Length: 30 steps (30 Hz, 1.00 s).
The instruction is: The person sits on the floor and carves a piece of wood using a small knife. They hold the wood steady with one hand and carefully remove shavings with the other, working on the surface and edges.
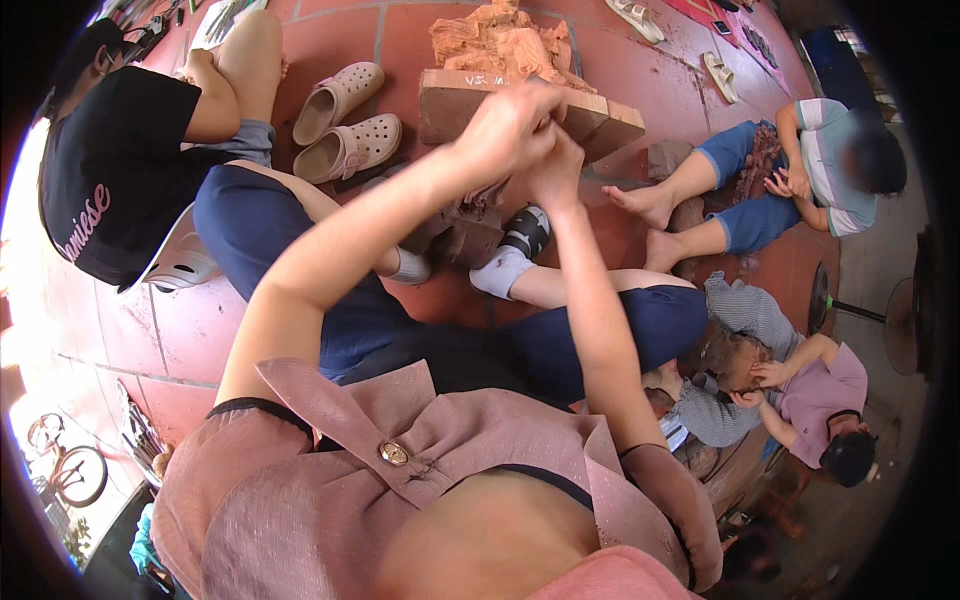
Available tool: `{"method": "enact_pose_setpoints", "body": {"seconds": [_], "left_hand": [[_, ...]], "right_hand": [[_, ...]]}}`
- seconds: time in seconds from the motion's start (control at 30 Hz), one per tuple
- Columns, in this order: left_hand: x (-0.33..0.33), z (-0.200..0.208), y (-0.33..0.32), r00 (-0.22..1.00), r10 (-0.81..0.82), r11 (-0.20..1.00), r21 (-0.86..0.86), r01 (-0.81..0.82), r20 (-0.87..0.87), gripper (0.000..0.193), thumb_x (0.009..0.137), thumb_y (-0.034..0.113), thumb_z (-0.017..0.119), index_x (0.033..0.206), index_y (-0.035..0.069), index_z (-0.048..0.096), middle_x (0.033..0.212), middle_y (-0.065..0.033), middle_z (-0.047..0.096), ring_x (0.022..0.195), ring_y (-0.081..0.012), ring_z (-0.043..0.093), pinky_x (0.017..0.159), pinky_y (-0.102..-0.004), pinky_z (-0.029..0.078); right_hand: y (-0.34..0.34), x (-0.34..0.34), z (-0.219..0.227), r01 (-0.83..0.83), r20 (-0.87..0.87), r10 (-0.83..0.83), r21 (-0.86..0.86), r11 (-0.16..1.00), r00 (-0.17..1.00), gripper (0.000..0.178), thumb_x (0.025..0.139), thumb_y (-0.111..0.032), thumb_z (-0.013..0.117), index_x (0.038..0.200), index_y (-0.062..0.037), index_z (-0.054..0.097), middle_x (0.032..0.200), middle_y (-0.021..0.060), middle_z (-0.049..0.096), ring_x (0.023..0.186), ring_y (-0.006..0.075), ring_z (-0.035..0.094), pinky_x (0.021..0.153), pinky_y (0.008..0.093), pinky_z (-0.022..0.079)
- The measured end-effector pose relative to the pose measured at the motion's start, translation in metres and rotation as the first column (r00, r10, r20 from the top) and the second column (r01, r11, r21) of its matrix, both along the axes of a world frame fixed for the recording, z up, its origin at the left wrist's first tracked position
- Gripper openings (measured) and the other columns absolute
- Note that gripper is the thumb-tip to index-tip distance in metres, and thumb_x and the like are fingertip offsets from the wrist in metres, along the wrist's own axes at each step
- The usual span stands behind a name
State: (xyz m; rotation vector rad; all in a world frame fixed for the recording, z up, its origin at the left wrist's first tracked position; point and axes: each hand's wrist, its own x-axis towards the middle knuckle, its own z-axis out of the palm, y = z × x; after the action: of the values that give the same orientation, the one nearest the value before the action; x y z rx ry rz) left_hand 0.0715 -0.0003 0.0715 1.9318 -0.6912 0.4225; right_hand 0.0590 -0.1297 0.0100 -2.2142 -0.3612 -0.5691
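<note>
Both my arms reach forward and my two hands meet in front of my chest. My left hand (508, 125) is closed, its fingers bent inward. Just below and against it, my right hand (553, 168) is closed too. Whatever they hold, if anything, is hidden by the fingers. Beyond them lies a thick wooden block (445, 108) bearing an orange carved figure group (500, 45); my left hand overlaps its front edge in the picture. Below my hands, between my feet, a brown block (467, 240) sits on the floor, partly covered by my forearms.
Beige clogs (350, 140) stand left of the carving. A person in a black shirt (110, 170) sits at left. At right sit a person in blue shorts (745, 230) and another in a pink shirt (825, 400), near a fan (820, 298). Red tiles (600, 240) cover the floor.
</note>
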Motion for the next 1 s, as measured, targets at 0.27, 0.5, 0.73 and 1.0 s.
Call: {"method": "enact_pose_setpoints", "body": {"seconds": [0.27, 0.5, 0.73, 1.0], "left_hand": [[-0.104, -0.056, 0.011, 0.905, -0.029, 0.999, -0.026, 0.019, -0.424, 0.017, 0.077, 0.016, 0.065, 0.088, 0.004, 0.059, 0.083, -0.0115, 0.06, 0.079, -0.0277, 0.059, 0.073, -0.0375, 0.048], [-0.073, -0.066, 0.011, 0.807, -0.1, 0.972, -0.231, -0.046, -0.582, 0.018, 0.093, 0.015, 0.05, 0.093, 0.002, 0.062, 0.073, -0.0063, 0.06, 0.064, -0.0126, 0.057, 0.06, -0.0282, 0.047], [-0.08, -0.104, 0.024, 0.566, -0.195, 0.919, -0.351, -0.181, -0.801, 0.015, 0.087, 0.003, 0.046, 0.095, 0.003, 0.059, 0.067, -0.0026, 0.056, 0.052, -0.009, 0.052, 0.049, -0.0264, 0.045], [-0.077, -0.1, 0.018, 0.65, -0.145, 0.937, -0.315, -0.153, -0.746, 0.017, 0.088, 0.001, 0.043, 0.103, 0.002, 0.052, 0.064, -0.0007, 0.052, 0.047, -0.0065, 0.048, 0.045, -0.023, 0.041]], "right_hand": [[0.009, -0.033, -0.036, -0.113, -0.073, 0.12, 0.086, 0.99, 0.99, 0.026, 0.071, -0.002, 0.063, 0.096, -0.0072, 0.06, 0.088, 0.0082, 0.057, 0.073, 0.0235, 0.06, 0.065, 0.0317, 0.051], [0.013, -0.003, -0.04, -0.12, 0.01, 0.12, 0.043, 0.992, 0.993, 0.025, 0.07, 0.0, 0.063, 0.093, -0.0083, 0.059, 0.09, 0.0077, 0.058, 0.077, 0.0247, 0.06, 0.068, 0.0337, 0.05], [0.019, -0.02, -0.057, -0.107, 0.125, 0.14, -0.242, 0.964, 0.982, 0.02, 0.066, -0.008, 0.069, 0.084, -0.0108, 0.062, 0.09, 0.0063, 0.061, 0.085, 0.0281, 0.059, 0.074, 0.0374, 0.049], [0.022, -0.015, -0.06, -0.019, 0.105, 0.035, -0.155, 0.988, 0.994, 0.029, 0.061, -0.005, 0.07, 0.088, -0.0103, 0.062, 0.094, 0.007, 0.061, 0.099, 0.03, 0.059, 0.083, 0.0375, 0.049]]}}
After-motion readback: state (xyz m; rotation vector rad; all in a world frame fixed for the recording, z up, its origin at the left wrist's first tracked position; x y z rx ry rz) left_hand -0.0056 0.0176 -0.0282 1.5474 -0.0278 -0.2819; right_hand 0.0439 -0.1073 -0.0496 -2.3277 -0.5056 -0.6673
